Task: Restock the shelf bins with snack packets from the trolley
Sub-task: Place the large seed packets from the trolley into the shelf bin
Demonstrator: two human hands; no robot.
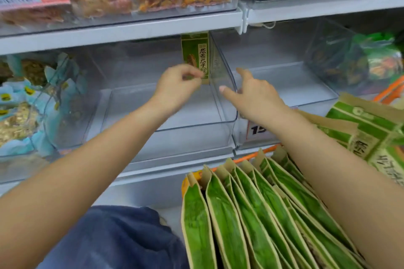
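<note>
Head view: I'm placing the first green packet (195, 57) upright at the far right of the clear middle bin (166, 120). My left hand (177, 87) seems to pinch its lower edge, though I cannot tell for sure; my right hand (251, 96) is spread, fingers resting on the bin's right wall. Next, I judge, I reach near right for the trolley packets (258, 214) and line them up beside it.
</note>
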